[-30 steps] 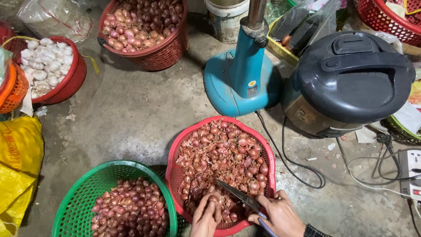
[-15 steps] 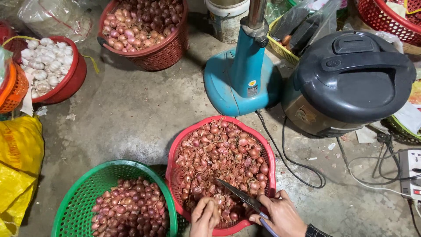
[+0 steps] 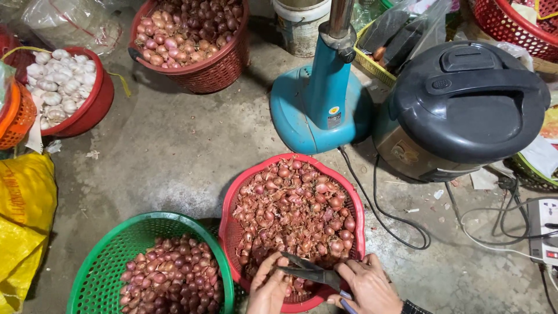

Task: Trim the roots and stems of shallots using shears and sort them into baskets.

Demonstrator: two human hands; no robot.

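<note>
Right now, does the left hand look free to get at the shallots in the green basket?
Probably yes. The left hand sits over the red basket, right beside the green basket; its shallots lie uncovered, nothing between. The right hand holds the knife.

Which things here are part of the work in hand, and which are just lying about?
In use:
left hand on a shallot
right hand with dark knife
red basket of shallots and skins
green basket of shallots

Lying about:
blue fan base
black cooker
garlic bowl
yellow bag
power strip
</note>
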